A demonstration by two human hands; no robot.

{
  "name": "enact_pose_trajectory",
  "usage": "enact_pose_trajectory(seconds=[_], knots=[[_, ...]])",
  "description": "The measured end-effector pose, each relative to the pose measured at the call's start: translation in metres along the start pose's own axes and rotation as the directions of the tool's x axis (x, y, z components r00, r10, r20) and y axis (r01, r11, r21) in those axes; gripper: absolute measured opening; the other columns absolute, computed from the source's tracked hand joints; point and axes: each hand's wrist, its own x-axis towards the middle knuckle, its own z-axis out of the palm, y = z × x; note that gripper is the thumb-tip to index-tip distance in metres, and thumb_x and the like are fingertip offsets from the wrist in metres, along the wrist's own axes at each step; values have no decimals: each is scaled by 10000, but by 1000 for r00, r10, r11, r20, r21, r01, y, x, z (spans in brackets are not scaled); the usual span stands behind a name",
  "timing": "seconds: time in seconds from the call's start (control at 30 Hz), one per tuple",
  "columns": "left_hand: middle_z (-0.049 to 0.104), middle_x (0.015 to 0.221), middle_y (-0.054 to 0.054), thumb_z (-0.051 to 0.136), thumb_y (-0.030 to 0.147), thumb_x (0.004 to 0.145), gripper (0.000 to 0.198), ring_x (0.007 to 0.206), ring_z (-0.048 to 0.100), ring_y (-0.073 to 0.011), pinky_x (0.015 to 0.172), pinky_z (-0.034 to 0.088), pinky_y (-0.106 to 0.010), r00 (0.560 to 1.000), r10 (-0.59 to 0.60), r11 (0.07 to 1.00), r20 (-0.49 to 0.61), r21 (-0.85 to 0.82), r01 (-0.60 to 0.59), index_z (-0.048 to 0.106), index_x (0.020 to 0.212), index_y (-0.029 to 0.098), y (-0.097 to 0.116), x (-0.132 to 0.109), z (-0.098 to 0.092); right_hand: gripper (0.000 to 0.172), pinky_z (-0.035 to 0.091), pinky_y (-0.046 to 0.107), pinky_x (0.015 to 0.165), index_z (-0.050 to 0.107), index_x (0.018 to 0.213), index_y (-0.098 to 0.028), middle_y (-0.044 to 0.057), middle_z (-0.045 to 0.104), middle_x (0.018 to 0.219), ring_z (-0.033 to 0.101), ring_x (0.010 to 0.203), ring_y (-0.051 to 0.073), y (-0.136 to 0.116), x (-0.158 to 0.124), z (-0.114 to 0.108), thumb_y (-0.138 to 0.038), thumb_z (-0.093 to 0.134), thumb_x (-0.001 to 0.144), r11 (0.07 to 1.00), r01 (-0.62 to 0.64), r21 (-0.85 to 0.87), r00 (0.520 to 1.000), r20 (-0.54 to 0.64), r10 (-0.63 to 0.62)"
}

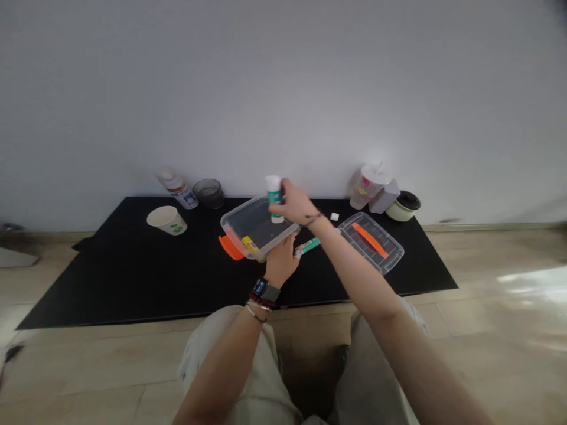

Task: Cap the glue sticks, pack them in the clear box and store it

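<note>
My right hand grips a green and white glue stick, held upright over a clear plastic box. Fingers of my left hand close on the near right side of that box, which is tilted. An orange latch sticks out from the box's left end, and a yellow item shows in its near corner. Beside my left hand lies a second green and white tube, partly hidden by my right arm. To the right is the clear lid with an orange handle.
On the black table stand a paper cup, a spray can and a dark glass bowl. A small white cap, a lidded tumbler, a white box and a black-lidded pot are at the right.
</note>
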Motion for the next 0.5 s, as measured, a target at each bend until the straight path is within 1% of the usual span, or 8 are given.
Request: enact_pose_trajectory(seconds=[0.07, 0.1, 0.13, 0.2, 0.27, 0.33, 0.4, 0.5], knots=[[598, 1316, -174, 567, 238, 907, 468, 1161, 611, -279, 1008, 474, -466, 998, -36, 963, 56, -266, 50, 489, 1363, 169, 2, 0, 1, 644, 477, 254, 692, 393, 1355, -169, -12, 599, 855, 564, 702, 123, 19, -32, -30, -259, 690, 791, 997, -1, 78, 995, -104, 9], [580, 1335, -170, 592, 256, 897, 511, 1157, 616, -264, 1001, 484, -456, 993, -31, 911, 110, -406, 73, 460, 1385, 179, 3, -1, 1, 696, 475, 252, 675, 351, 1387, -196, -30, 586, 832, 555, 673, 117, 32, -51, -40, -258, 686, 780, 994, -7, 108, 992, -121, 20], [565, 1349, -166, 623, 278, 883, 556, 1165, 614, -252, 1000, 487, -445, 986, -5, 844, 168, -528, 95, 438, 1400, 188, 6, -2, 2, 702, 477, 253, 663, 350, 1382, -217, -41, 573, 817, 550, 656, 113, 46, -69, -45, -267, 687, 769, 991, -24, 129, 991, -131, 41], [546, 1367, -158, 682, 337, 852, 617, 1195, 597, -243, 1000, 490, -425, 961, 74, 716, 267, -685, 135, 431, 1399, 203, 11, -8, 4, 624, 487, 257, 634, 409, 1298, -239, -49, 550, 798, 550, 642, 116, 72, -102, -41, -315, 696, 749, 977, -99, 188, 989, -92, 118], [557, 1347, -150, 701, 421, 840, 621, 1170, 605, -238, 948, 519, -400, 925, 117, 651, 361, -731, 203, 455, 1371, 215, 18, -15, 8, 496, 502, 268, 595, 449, 1194, -247, -44, 538, 787, 561, 637, 131, 93, -125, -25, -409, 669, 780, 935, -203, 290, 977, -10, 215], [602, 1251, -131, 667, 522, 848, 603, 1041, 650, -215, 829, 559, -362, 881, 91, 642, 464, -703, 305, 475, 1335, 221, 22, -22, 13, 331, 492, 276, 559, 486, 1063, -244, -29, 539, 758, 567, 613, 144, 105, -136, -6, -481, 585, 854, 895, -281, 347, 956, 22, 291], [640, 1054, -84, 612, 610, 853, 572, 850, 661, -165, 706, 561, -307, 835, 42, 666, 548, -638, 386, 516, 1242, 201, 25, -28, 20, 264, 454, 286, 563, 502, 869, -236, -11, 523, 701, 551, 603, 154, 109, -140, 8, -496, 503, 918, 923, -283, 260, 954, -21, 299], [569, 770, 10, 551, 692, 843, 558, 581, 545, -85, 532, 486, -221, 816, -6, 727, 578, -558, 401, 544, 1047, 172, 26, -32, 30, 376, 372, 315, 607, 452, 662, -230, 5, 485, 611, 493, 607, 168, 107, -139, 16, -468, 461, 953, 976, -213, 36, 976, -29, 214]])
